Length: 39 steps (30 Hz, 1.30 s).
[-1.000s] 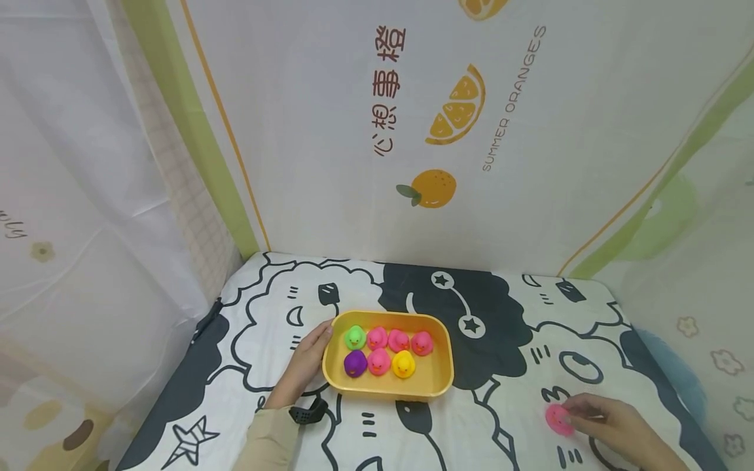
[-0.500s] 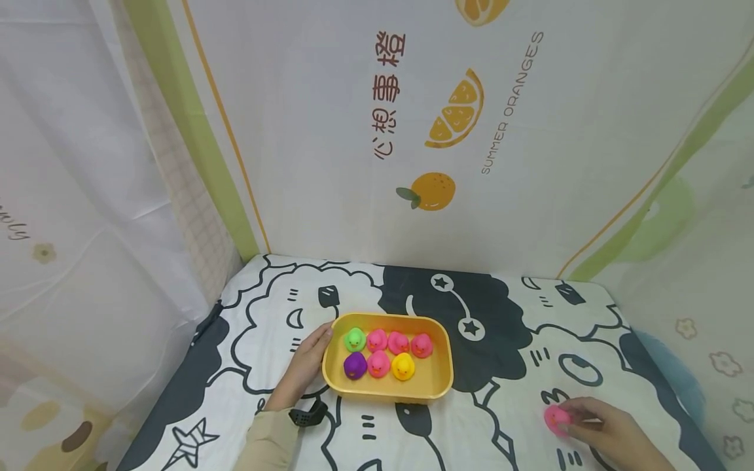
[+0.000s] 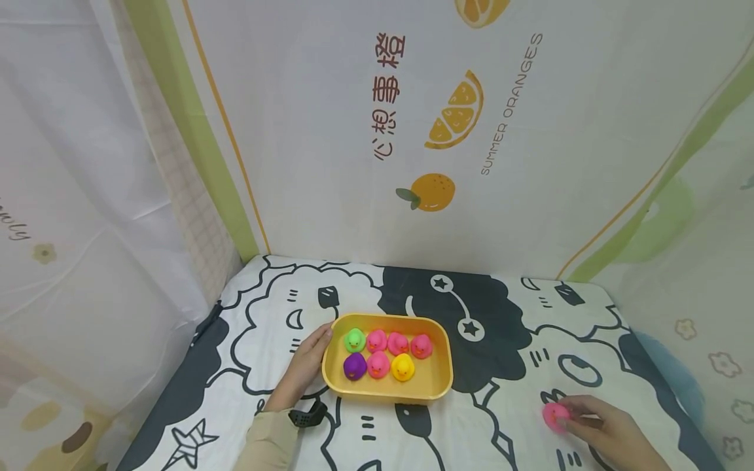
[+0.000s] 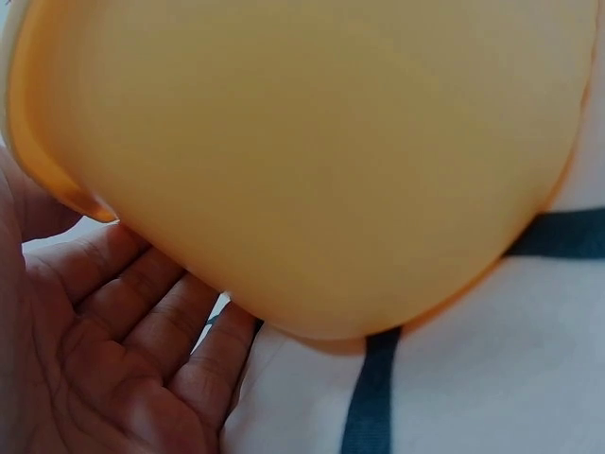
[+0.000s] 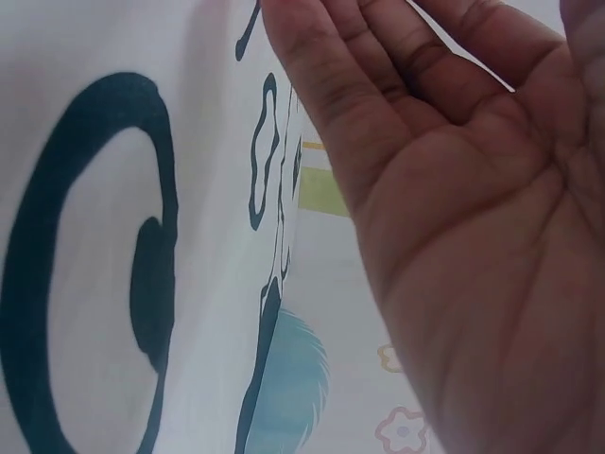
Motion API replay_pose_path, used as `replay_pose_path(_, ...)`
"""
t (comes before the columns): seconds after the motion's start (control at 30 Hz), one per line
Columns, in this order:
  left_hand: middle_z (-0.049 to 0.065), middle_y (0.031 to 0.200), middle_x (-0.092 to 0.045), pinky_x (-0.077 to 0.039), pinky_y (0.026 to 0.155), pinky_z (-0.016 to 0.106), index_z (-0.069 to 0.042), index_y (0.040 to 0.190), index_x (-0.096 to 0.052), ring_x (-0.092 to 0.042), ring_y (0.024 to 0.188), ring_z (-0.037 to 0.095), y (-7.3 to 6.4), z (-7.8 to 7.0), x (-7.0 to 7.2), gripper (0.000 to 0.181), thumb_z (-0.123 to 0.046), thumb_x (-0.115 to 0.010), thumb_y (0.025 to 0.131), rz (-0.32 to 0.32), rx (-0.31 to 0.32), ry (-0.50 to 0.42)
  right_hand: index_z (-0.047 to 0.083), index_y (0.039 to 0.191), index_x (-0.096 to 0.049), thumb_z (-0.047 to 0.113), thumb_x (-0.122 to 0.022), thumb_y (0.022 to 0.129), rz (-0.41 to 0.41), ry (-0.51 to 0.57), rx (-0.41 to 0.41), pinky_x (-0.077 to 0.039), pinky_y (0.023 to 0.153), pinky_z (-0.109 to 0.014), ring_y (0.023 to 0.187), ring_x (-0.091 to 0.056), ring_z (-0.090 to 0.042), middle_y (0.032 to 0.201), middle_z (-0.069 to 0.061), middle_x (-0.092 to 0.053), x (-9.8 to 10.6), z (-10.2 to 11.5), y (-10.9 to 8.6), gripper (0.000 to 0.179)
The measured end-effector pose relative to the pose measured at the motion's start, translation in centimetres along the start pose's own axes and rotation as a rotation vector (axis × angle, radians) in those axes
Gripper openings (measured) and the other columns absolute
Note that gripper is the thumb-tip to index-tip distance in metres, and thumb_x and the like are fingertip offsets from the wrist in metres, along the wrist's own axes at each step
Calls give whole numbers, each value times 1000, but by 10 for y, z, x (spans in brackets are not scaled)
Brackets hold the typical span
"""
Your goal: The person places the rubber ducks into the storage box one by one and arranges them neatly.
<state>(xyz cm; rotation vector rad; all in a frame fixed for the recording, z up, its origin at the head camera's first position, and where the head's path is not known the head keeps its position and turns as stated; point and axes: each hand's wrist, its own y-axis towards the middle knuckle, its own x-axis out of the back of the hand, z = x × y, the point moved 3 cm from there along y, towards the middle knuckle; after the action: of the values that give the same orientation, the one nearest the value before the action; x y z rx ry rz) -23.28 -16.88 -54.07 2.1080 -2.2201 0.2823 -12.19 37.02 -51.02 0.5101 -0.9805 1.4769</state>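
Note:
In the head view a yellow plastic basin stands on the patterned cloth, and my left hand grips its left end. The left wrist view shows the thumb at the rim and the fingers against the outer wall of the basin. Inside sit several small rubber ducks: a green duck, a purple duck, a yellow duck and several pink ones. Off to the right, my right hand pinches a pink rubber duck by thumb and fingertips, low over the cloth. The right wrist view shows the palm, not the duck.
A black-and-white cartoon cloth covers the table. Hanging white curtains with orange prints and green bands enclose the back and both sides. At the cloth's left edge lies a thin dark object.
My right hand has shifted very slightly left with the pink duck. My left hand, the basin and the ducks in it have stayed put; the head view tilted a little.

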Motion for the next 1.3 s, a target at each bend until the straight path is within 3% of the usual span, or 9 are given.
replay_pose_path(0.3, 7, 153, -48, -25, 119, 59, -19, 146, -54, -35, 146, 33, -2, -2, 0, 50, -47, -45, 106, 2, -8, -3, -3, 129, -60, 62, -74, 82, -8, 18, -6, -56, 89, -56, 108, -64, -39, 125, -18, -65, 1, 3, 1, 81)
replay_pose_path(0.63, 6, 153, -47, -23, 119, 58, -19, 146, -54, -34, 146, 33, -2, -2, 1, 53, -50, -46, 104, 1, 0, -13, -3, 126, -62, 64, -73, 81, -47, 8, 45, -58, 88, -53, 112, -63, -43, 121, -17, -67, 1, 8, 3, 81)
replay_pose_path(1.0, 7, 152, -48, -26, 118, 58, -19, 146, -54, -36, 145, 33, -2, -2, 0, 52, -49, -46, 105, -2, -7, -14, 4, 118, -67, 42, -82, 82, -172, -25, 256, -61, 82, -34, 104, -68, -31, 112, -8, -70, 12, 30, 11, 55)
replay_pose_path(1.2, 7, 152, -49, -28, 118, 57, -18, 146, -54, -38, 144, 32, -1, 0, 0, 52, -49, -47, 104, -2, -8, -24, 10, 113, -71, 44, -82, 82, -208, -13, 372, -61, 83, -38, 102, -69, -27, 110, -4, -71, 20, 51, 18, 48)
replay_pose_path(1.3, 7, 152, -49, -27, 119, 56, -18, 146, -54, -37, 145, 32, -1, 0, 0, 52, -49, -46, 105, 0, -9, -24, 14, 111, -71, 39, -82, 83, -217, -15, 449, -61, 84, -39, 100, -70, -17, 109, 0, -70, 24, 62, 23, 39)
